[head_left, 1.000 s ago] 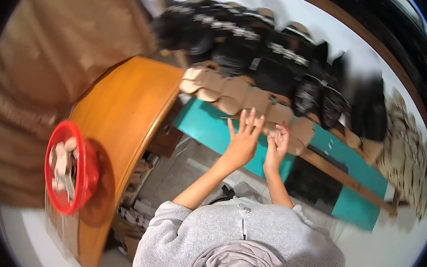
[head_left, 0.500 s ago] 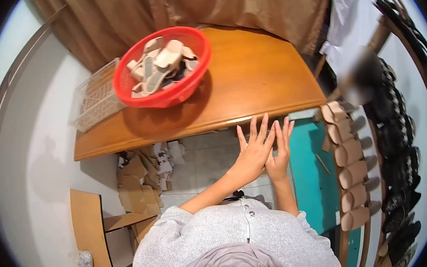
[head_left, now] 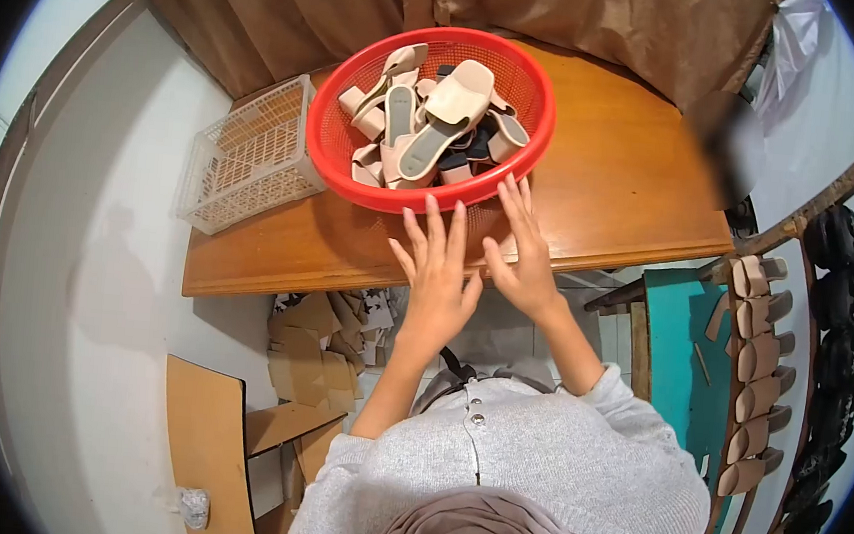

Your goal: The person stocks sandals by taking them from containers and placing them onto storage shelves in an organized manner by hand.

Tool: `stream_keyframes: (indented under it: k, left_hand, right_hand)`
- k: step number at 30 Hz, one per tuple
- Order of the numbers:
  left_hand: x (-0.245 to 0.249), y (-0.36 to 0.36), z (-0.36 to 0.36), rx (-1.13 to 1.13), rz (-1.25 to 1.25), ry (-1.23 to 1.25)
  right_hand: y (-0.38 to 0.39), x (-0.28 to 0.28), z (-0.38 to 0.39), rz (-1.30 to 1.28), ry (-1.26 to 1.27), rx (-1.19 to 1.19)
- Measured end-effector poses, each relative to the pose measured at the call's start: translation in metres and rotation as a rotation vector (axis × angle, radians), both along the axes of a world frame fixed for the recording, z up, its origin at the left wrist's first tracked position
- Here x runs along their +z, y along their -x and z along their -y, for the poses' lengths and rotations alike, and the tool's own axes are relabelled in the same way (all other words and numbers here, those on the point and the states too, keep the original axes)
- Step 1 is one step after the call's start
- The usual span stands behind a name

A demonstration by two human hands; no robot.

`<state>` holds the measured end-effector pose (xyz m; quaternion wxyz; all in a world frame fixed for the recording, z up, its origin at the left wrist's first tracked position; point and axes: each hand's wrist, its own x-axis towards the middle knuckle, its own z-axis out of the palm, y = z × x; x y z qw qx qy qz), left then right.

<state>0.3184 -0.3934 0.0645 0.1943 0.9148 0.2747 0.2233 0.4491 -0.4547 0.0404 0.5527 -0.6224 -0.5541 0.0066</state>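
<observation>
A red plastic basket [head_left: 432, 205] stands on the wooden table [head_left: 635, 173], filled with beige heeled sandals [head_left: 461, 94] and some black pieces. My left hand [head_left: 440, 283] is just below the basket's near rim, fingers spread and holding nothing. Beside it on the right, my right hand [head_left: 525, 265] is also spread and empty, its fingertips close to the rim. Whether any fingertip touches the basket I cannot tell.
An empty whitish plastic crate [head_left: 250, 158] is left of the basket. Racks of beige shoes [head_left: 759, 353] and black shoes [head_left: 836, 299] line the right side, near a teal board [head_left: 686, 358]. Cardboard pieces [head_left: 309, 368] lie beneath the table. A blurred person [head_left: 732, 151] is at the right.
Both hands have moved up and left to the basket's near side and parted from each other. The view has shifted, with the basket now nearer the centre.
</observation>
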Motion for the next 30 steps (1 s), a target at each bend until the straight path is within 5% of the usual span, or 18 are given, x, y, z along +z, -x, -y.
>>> stream_keyframes:
  k: [6, 16, 21, 24, 30]
  left_hand:
    - [-0.005, 0.006, -0.061, 0.135, 0.076, -0.016]
    - [-0.003, -0.043, -0.237, 0.201, -0.087, -0.222]
    - [-0.013, -0.097, -0.298, 0.134, -0.420, -0.250]
    - [-0.032, -0.120, -0.319, 0.167, -0.358, -0.337]
    - [-0.055, -0.141, -0.339, 0.219, -0.266, 0.078]
  right_hand:
    - [-0.042, 0.012, -0.069, 0.148, 0.091, 0.000]
    - [-0.116, 0.021, -0.172, 0.552, 0.780, -0.036]
    - [-0.163, -0.015, -0.193, 0.333, 0.549, 0.112]
    - [-0.149, -0.001, -0.185, 0.321, 0.523, 0.040]
    - [-0.146, -0.001, -0.185, 0.174, 0.322, -0.101]
